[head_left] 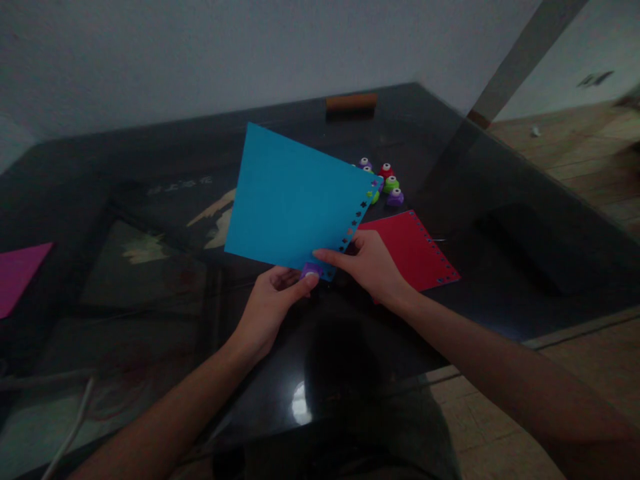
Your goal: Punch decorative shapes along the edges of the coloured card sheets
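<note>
Left hand (273,300) squeezes a purple punch (311,270) on the blue sheet (293,200) — right hand (373,263) pinches its edge, mid-frame. Looks like mid-punching. Next hole needs the punch slid along.

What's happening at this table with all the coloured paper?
A person holds a blue paper sheet above a dark glass table. The left hand presses a small purple paper punch onto the sheet's lower corner, while the right hand steadies the edge, which already carries a row of small punched shapes. A red sheet with a similarly punched edge lies on the table beside it, with a cluster of more small punches behind. A pink sheet lies far left.
</note>
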A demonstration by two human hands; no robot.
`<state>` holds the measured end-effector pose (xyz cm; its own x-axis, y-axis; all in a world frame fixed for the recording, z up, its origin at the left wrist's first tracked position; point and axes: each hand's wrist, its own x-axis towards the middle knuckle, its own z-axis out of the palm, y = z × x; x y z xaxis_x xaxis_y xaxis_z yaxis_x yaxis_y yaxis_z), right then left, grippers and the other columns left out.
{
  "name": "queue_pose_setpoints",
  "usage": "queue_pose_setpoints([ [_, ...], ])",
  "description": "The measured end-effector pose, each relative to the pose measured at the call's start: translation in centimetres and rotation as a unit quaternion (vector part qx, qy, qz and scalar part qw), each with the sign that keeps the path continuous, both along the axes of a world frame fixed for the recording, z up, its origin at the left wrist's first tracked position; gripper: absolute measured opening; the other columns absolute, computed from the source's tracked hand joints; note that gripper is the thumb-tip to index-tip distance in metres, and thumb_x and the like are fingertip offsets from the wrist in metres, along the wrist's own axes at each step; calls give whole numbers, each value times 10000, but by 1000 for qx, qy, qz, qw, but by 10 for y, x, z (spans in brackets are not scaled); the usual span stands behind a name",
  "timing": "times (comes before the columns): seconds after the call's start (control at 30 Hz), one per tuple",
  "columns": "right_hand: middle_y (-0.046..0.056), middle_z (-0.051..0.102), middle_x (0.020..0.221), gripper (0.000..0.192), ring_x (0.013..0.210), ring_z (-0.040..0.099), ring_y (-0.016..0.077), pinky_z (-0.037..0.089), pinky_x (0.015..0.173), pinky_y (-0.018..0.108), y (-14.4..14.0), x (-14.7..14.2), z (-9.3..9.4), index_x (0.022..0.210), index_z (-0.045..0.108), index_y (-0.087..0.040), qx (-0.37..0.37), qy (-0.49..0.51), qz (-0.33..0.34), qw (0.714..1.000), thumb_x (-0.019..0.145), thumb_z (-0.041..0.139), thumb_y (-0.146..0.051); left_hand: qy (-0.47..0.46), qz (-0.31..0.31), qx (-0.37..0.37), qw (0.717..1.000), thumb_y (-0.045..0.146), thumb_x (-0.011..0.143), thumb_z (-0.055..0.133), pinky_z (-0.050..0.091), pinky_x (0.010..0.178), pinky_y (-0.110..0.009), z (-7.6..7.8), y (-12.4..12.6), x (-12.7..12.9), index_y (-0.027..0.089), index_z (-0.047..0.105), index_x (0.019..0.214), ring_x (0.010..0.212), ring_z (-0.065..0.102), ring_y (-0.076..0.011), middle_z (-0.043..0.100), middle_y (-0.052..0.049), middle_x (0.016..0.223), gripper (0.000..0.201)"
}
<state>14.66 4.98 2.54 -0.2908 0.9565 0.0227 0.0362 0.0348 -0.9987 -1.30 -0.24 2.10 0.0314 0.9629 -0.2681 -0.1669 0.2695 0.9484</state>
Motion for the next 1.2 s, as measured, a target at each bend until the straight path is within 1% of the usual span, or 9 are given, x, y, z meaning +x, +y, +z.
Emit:
queue_pose_setpoints([
  [0.1,29,707,752,265,673,629,170,498,645,303,0,0,-1,731,679,-169,-5,8,-2,1000,675,742,-421,-2,-1,1,1000,325,660,789,434,651,-233,1,0,0,171,678,756,665,563,-117,677,-3,758,213],
  [0.3,40,716,777,236,684,639,177,501,660,316,-1,0,-1,757,691,-165,-3,8,-2,1000,696,729,-390,-3,-3,10,1000,344,659,792,450,678,-241,1,0,2,170,685,757,691,581,-127,675,-10,735,226],
  [0.43,44,723,800,254,700,645,181,504,666,316,-1,0,0,759,694,-164,0,9,-1,1000,694,728,-407,-1,-4,15,1000,359,651,794,463,703,-265,0,1,2,162,689,766,719,604,-150,685,-22,739,251],
  [0.57,41,724,799,252,709,649,181,507,675,317,-1,0,0,767,697,-172,1,6,-2,1000,700,724,-414,2,-6,21,1000,347,670,781,469,717,-263,-1,1,1,171,686,763,732,611,-147,689,-17,748,221],
  [0.8,40,726,820,273,750,655,191,515,696,329,-2,0,0,779,698,-190,-6,10,2,1000,693,722,-448,0,2,14,1000,335,658,786,474,746,-280,1,1,2,176,672,700,742,624,-156,685,-12,714,200],
  [1.03,32,723,794,248,717,649,182,513,690,329,-2,0,1,757,697,-190,-4,13,-1,1000,692,727,-427,-7,-4,21,1000,332,676,779,472,792,-291,0,0,1,183,679,726,774,632,-163,685,-8,721,187],
  [1.2,35,717,780,243,727,654,190,511,692,333,-3,0,1,759,702,-185,-1,18,-1,1000,695,728,-417,-22,-9,28,999,301,691,774,469,807,-284,0,0,1,186,692,763,783,638,-151,698,-6,749,158],
])
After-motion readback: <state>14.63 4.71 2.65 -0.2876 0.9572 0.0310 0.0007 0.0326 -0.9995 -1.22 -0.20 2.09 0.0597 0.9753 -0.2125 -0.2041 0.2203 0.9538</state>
